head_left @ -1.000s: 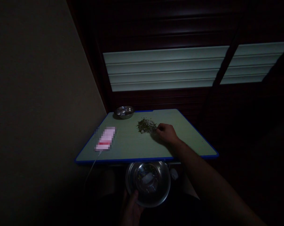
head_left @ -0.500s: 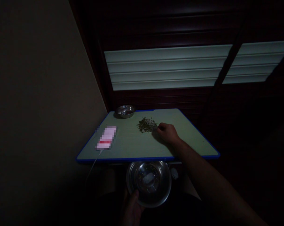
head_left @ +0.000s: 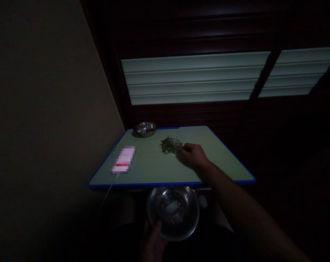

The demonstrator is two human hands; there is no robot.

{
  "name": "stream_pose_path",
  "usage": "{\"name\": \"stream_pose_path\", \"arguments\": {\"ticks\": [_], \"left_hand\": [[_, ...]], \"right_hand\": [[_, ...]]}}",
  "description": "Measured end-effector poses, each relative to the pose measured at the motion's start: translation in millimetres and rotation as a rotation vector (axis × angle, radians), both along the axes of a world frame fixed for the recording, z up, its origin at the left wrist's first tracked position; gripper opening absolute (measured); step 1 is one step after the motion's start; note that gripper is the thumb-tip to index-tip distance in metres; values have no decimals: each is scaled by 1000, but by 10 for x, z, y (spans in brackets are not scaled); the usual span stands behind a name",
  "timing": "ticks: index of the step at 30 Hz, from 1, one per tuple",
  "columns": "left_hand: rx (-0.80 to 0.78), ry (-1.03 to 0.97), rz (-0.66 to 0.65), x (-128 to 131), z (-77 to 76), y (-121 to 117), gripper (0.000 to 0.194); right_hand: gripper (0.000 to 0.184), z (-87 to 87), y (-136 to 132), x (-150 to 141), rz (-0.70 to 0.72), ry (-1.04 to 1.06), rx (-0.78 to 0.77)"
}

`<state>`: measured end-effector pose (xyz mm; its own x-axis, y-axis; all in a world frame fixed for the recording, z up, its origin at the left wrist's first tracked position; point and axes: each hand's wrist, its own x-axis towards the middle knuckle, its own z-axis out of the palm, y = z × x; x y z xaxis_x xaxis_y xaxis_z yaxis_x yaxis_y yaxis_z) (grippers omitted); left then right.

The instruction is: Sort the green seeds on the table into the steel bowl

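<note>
Fingers point(head_left: 184, 150) of the right hand point(head_left: 196, 155) curl narrow, contents hidden, beside the loose green-brown grain heap point(head_left: 169, 145), which a sideways nudge could scatter.

Since half a second ago, the fingers point(head_left: 184, 147) of the right hand point(head_left: 195, 155) have edged slightly left, closer to the near right edge of the pile of small green bits point(head_left: 169, 144). Since a second ago, the camera view has shifted a little: the counter point(head_left: 148, 171), the small bowl point(head_left: 146, 134) and the pale slats point(head_left: 195, 78) all appear slightly further right, as does the large bowl point(head_left: 183, 231)
</note>
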<state>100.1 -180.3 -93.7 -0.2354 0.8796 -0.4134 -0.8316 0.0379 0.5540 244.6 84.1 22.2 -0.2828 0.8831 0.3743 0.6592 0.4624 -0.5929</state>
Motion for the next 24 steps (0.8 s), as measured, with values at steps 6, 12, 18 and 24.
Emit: {"name": "stream_pose_path", "arguments": {"ticks": [6, 12, 18, 24], "left_hand": [[-12, 15, 48, 50, 25, 14, 80], [1, 26, 42, 54, 5, 13, 79], [-10, 30, 25, 26, -5, 17, 80], [-5, 30, -1, 6, 12, 13, 78]], "right_hand": [[18, -26, 15, -3, 11, 19, 25], [15, -38, 21, -16, 51, 25, 16], [16, -57, 35, -21, 32, 20, 41], [18, -35, 20, -21, -11, 12, 27]]}}
